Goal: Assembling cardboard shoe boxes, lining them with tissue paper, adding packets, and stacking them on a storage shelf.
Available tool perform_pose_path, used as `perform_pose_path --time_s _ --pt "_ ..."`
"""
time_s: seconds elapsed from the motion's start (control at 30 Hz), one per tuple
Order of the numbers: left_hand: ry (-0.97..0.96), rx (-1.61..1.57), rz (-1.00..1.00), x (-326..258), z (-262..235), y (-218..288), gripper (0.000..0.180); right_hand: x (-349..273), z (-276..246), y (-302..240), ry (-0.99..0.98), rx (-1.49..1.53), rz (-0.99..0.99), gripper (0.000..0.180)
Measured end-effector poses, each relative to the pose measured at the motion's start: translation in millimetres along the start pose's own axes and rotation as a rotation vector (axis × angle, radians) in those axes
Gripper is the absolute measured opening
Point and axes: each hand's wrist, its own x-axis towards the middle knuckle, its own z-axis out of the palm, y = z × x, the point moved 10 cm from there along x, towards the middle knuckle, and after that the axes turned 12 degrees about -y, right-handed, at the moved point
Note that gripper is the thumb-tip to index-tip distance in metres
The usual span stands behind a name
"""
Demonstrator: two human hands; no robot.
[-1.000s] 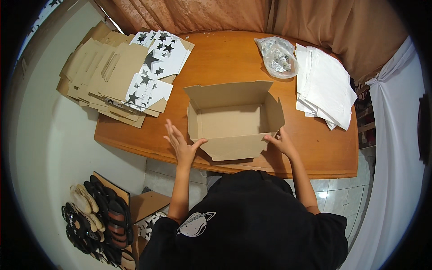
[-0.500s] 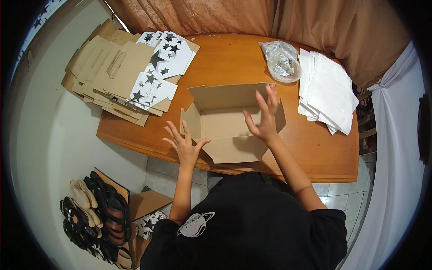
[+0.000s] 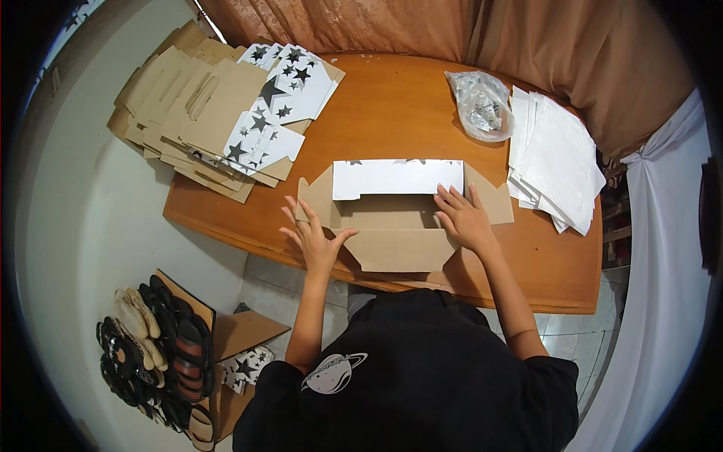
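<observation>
In front of me on the wooden table stands a brown cardboard box (image 3: 399, 252), part folded, its top uncovered. Its far flap (image 3: 395, 179) is bent inward and shows a white outer face with bits of black stars. Side flaps spread out at left and right. My left hand (image 3: 312, 239) is at the box's left end, fingers spread and thumb by the near left corner. On the right, my right hand (image 3: 463, 216) lies over the right end, fingers stretched out, fingertips at the right end of the white flap.
Flat cardboard box blanks (image 3: 203, 105), some printed with stars, are piled at the far left of the table (image 3: 392, 90). A clear plastic bag (image 3: 482, 105) and white paper sheets (image 3: 557, 162) lie at the far right. Several sandals (image 3: 154, 350) stand at lower left.
The far flap has folded over toward me, so its white face now shows. My right hand has come down onto the box's right end. The left hand has barely moved.
</observation>
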Motion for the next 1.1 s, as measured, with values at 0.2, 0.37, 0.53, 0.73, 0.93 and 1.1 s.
perform_pose_path --time_s 0.2,0.37,0.53,0.73,0.93,1.1 --pt "-0.023 0.082 0.651 -20.9 29.6 33.5 0.084 6.0 1.6 -2.2 -0.077 -0.006 0.054 0.041" --pt "-0.302 0.162 0.416 -9.6 37.1 30.1 0.058 -3.3 -29.2 -12.7 0.098 0.008 0.013 0.036" --pt "-0.344 0.18 0.388 -5.3 27.1 39.6 0.057 -50.8 -74.7 -19.0 0.521 -0.01 0.099 0.042" --pt "-0.393 0.185 0.387 -1.8 26.6 62.0 0.069 -104.5 -62.1 6.7 0.913 0.447 0.249 0.066" --pt "-0.524 0.099 0.595 16.2 48.0 117.9 0.085 -78.2 -37.4 -8.1 0.57 0.5 0.142 0.07" --pt "-0.509 0.187 0.647 29.8 79.1 121.8 0.123 -41.8 -14.2 -40.5 0.133 0.177 0.139 0.078"
